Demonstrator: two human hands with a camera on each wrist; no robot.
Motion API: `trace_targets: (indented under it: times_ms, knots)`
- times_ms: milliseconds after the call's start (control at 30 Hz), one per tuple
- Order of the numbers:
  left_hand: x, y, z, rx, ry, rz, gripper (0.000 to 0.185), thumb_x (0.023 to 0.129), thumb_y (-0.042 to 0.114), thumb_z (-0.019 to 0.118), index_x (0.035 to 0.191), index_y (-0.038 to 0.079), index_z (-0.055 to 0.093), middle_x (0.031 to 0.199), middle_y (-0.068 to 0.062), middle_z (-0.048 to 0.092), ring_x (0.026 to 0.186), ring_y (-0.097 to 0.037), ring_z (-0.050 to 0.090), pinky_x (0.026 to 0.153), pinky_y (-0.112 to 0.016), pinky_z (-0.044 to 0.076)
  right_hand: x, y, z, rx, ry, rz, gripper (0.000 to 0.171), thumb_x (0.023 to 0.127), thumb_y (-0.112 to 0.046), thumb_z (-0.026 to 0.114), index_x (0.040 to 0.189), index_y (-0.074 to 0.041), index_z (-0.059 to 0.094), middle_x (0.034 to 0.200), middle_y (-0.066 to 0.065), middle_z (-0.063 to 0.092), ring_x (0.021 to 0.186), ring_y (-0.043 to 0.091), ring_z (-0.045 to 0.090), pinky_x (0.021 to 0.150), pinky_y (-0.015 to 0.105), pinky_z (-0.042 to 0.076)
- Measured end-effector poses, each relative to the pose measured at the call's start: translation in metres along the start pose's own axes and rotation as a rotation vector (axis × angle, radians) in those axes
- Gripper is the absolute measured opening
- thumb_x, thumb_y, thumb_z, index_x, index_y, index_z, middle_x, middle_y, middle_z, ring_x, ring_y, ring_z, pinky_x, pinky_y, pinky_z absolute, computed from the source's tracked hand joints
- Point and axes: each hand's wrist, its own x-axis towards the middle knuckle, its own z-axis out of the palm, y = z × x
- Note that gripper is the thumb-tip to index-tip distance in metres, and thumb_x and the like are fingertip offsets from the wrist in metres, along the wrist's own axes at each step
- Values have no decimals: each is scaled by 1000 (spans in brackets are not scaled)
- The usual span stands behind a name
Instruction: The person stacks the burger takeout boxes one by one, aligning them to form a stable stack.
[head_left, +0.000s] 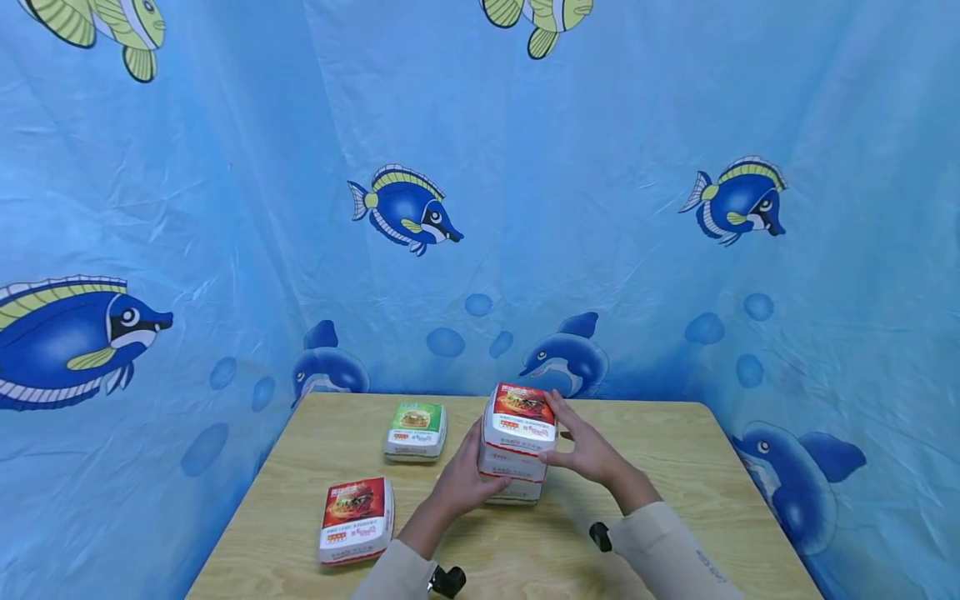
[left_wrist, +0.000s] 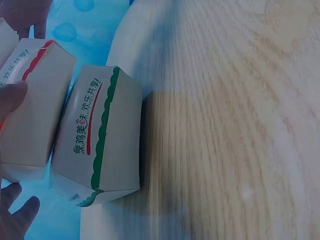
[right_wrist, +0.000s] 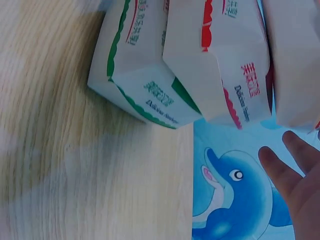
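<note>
Fingers of both hands are pressed around a stack of burger boxes (head_left: 517,446) near the middle of the wooden table (head_left: 675,467). The left hand (head_left: 463,482) holds the stack's left side with its thumb against the front, and the right hand (head_left: 585,450) holds the right side, fingers reaching up to the top box's far edge; each hand is partly curled onto the cardboard.

Counted from the wrist views, the stack has three boxes: a green-trimmed box (left_wrist: 100,140) at the bottom resting on the table, a red-trimmed box (left_wrist: 35,105) above it, and a third one on top whose red printed lid (head_left: 522,403) faces the ceiling. The stack stands upright, its long axis vertical, and the upper boxes sit slightly askew on the lower one.

Two more boxes lie flat and apart from the stack: a green-lidded box (head_left: 416,429) toward the back left, and a red-lidded box (head_left: 356,518) near the front left edge. That makes five boxes in all.

A blue curtain (head_left: 225,208) printed with fish and dolphins hangs behind the table.
</note>
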Motion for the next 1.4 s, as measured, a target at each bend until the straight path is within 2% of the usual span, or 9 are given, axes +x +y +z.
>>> trace_targets:
  times_ms: [100, 200, 433, 667, 933, 1100, 1400]
  knots:
    - [0, 1, -2, -30, 12, 20, 114, 74, 62, 76, 154, 40, -2, 158, 7, 21, 138, -22, 34, 104, -51, 38, -1, -3, 3, 12, -4, -2, 105, 79, -49, 77, 158, -28, 12, 163, 4, 2, 146, 35, 12, 104, 57, 35]
    - [-1, 4, -5, -60, 27, 28, 116, 74, 57, 78, 155, 38, -2, 158, 4, 24, 138, -25, 33, 104, -53, 37, -2, -4, 4, 24, -8, 1, 104, 79, -48, 77, 158, -28, 12, 163, 3, 2, 145, 35, 12, 104, 57, 35]
    - [-1, 10, -8, -50, 44, 29, 116, 75, 60, 76, 155, 37, -4, 158, 1, 23, 139, -28, 32, 104, -55, 35, 1, -3, 3, 31, -20, 31, 104, 80, -48, 76, 157, -33, 7, 163, 2, 3, 143, 38, 20, 105, 60, 32]
    - [-3, 9, -6, -54, 68, 64, 113, 75, 62, 74, 156, 38, -2, 158, 0, 26, 136, -29, 36, 100, -57, 39, 2, 0, 11, 146, -12, 96, 110, 79, -46, 78, 157, -35, 1, 161, 8, 14, 140, 38, 25, 102, 63, 34]
    - [-6, 7, -5, -32, 86, 89, 113, 78, 52, 78, 158, 22, 4, 158, -1, 24, 138, -30, 33, 101, -56, 39, 5, -5, 16, 199, 11, 122, 108, 81, -42, 78, 156, -39, 1, 157, 14, 21, 133, 41, 36, 97, 60, 41]
    - [-8, 7, -7, -39, 98, 91, 112, 79, 47, 79, 158, 27, 1, 159, 0, 23, 139, -28, 31, 103, -53, 38, 8, -7, 21, 205, 27, 127, 106, 81, -43, 77, 154, -45, 1, 158, 12, 20, 133, 39, 36, 100, 60, 38]
    - [-9, 6, -10, -37, 145, 115, 112, 79, 40, 81, 158, 21, 4, 153, -5, 32, 132, -24, 41, 95, -41, 48, 14, -13, 26, 220, 31, 96, 104, 83, -42, 76, 155, -41, 2, 159, 12, 19, 135, 36, 35, 103, 58, 36]
